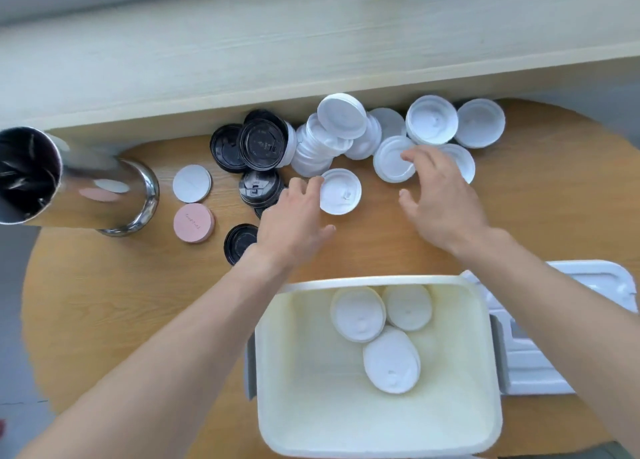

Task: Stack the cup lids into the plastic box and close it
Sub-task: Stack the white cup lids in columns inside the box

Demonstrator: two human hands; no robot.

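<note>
An open cream plastic box [277,372] stands at the near edge of the round wooden table, with three white lids [358,315] lying inside. Its white cover [540,361] lies to the right of it. Beyond the box, several white cup lids [431,119] and black cup lids [261,143] are piled along the back. My left hand [294,223] is spread open, fingertips touching a single white lid [341,192]. My right hand [440,195] is open too, fingers resting on another white lid [391,161].
A shiny steel cylinder [86,188] stands at the left of the table. Beside it lie a flat white disc [191,183] and a pink disc [193,222]. A pale wooden ledge [311,60] runs along the back, just behind the lids.
</note>
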